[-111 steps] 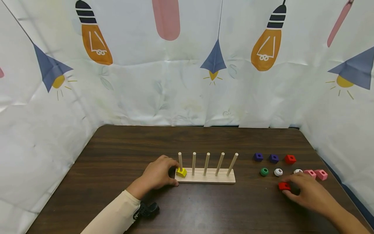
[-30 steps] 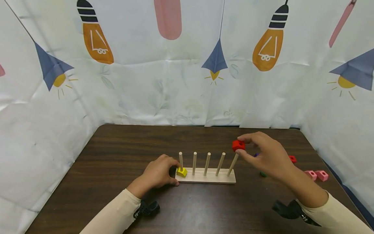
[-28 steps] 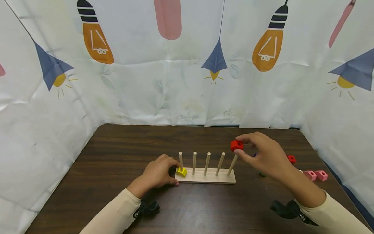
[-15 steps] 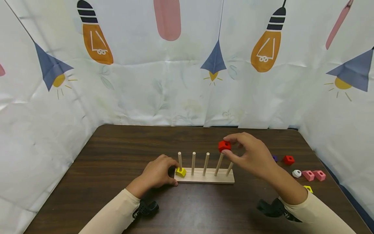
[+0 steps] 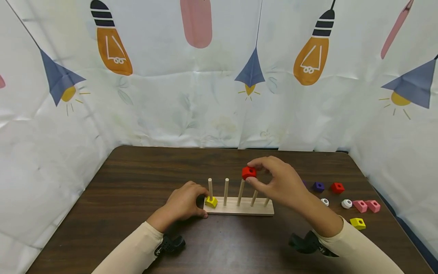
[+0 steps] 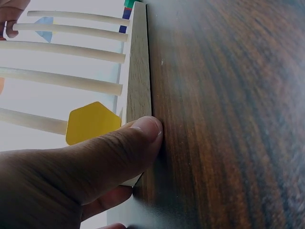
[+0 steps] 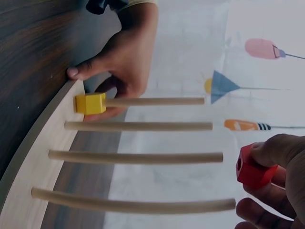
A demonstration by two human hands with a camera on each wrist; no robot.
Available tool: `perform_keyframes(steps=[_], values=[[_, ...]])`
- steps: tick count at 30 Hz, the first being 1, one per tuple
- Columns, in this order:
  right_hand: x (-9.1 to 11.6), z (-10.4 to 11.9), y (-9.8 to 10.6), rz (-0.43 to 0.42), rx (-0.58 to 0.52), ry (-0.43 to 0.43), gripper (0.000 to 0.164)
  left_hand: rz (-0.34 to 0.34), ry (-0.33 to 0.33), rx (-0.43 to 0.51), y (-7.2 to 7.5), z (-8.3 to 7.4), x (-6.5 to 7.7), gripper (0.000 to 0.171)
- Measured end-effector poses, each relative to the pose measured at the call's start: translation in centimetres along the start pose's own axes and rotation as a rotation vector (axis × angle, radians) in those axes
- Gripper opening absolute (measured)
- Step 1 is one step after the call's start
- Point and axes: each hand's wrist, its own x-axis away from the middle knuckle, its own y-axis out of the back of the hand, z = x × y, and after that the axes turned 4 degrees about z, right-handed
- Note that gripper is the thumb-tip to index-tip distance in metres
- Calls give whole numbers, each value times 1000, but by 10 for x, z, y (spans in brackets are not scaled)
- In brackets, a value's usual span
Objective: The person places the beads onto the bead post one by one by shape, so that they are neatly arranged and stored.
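A pale wooden peg board with several upright pegs stands on the table. My left hand grips its left end, the thumb along the front edge in the left wrist view. On the leftmost peg, down at the base, sits a yellow bead with angled sides. My right hand pinches a red bead between thumb and fingers. In the right wrist view this red bead is just off the tip of the middle peg, not threaded on it. The pegs other than the leftmost bear no beads.
Loose beads lie at the table's right: a dark blue one, a red one, white round ones, pink ones and a yellow one. My right forearm hides part of this group. A printed curtain hangs behind the table.
My right hand picked up the red bead from the table's right, lifted it and carried it left, past the two rightmost pegs to the middle one. The left hand stayed on the board.
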Motion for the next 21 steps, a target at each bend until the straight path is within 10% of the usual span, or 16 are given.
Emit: perform_keyframes(steps=[21], values=[[-19,18,-20,58,-63,-8,35,-4,1,12,1,-1,0,50]])
